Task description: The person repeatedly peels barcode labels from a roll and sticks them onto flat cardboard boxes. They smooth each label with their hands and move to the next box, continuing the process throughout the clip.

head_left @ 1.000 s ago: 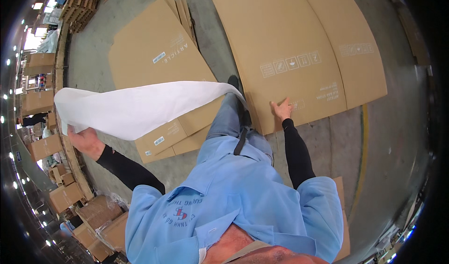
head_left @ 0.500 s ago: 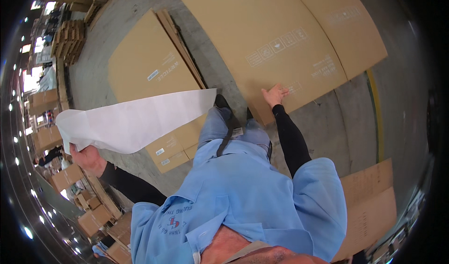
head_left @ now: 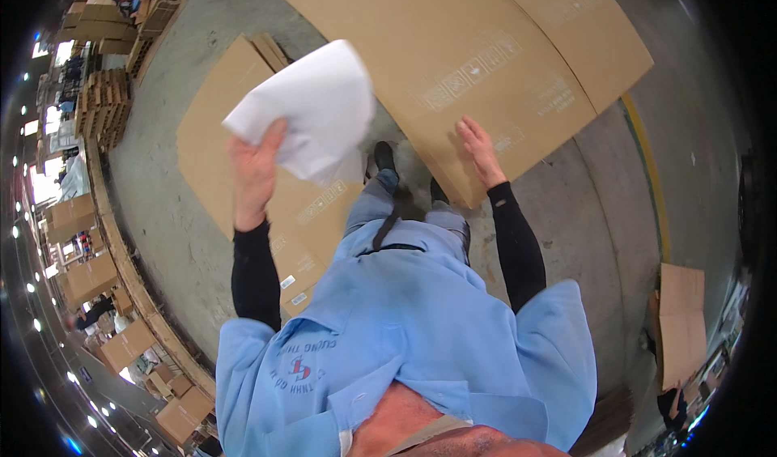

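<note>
My left hand (head_left: 256, 170) is raised and slightly blurred, its fingers closed on the edge of a white sheet (head_left: 317, 109). The thin, limp sheet bends over in front of a flat stack of brown cardboard (head_left: 212, 121) and hides part of it. My right hand (head_left: 481, 151) has its fingers stretched out and holds nothing. It is over the near edge of a large flat cardboard carton (head_left: 388, 40) with printed handling symbols; whether it touches the carton I cannot tell.
My feet stand on the grey concrete floor (head_left: 579, 206) between the two cardboard stacks. Wooden pallets (head_left: 104, 105) and brown boxes (head_left: 89, 279) line the left side. Another cardboard piece (head_left: 681, 319) is at the lower right. A yellow floor line (head_left: 649, 165) runs along the right.
My left hand has swung the white sheet up and to the right, from far left to in front of the cardboard stack. My right hand has turned and its fingers have drawn together.
</note>
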